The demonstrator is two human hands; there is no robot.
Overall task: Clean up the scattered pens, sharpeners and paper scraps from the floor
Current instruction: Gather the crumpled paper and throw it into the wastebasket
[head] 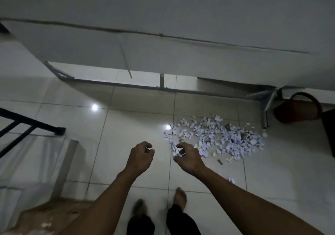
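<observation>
As both hover, left hand (140,156) curled, right hand (186,156) loosely curled

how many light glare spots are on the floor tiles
2. One glare spot lies on bare tile left of centre, below the table frame. The other glare spot sits at the left edge of the paper scrap pile. None seem hidden.

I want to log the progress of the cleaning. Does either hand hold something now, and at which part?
It cannot be told. Both the left hand and the right hand hang with curled fingers above the floor near the paper scraps; the picture is too dim.
</observation>
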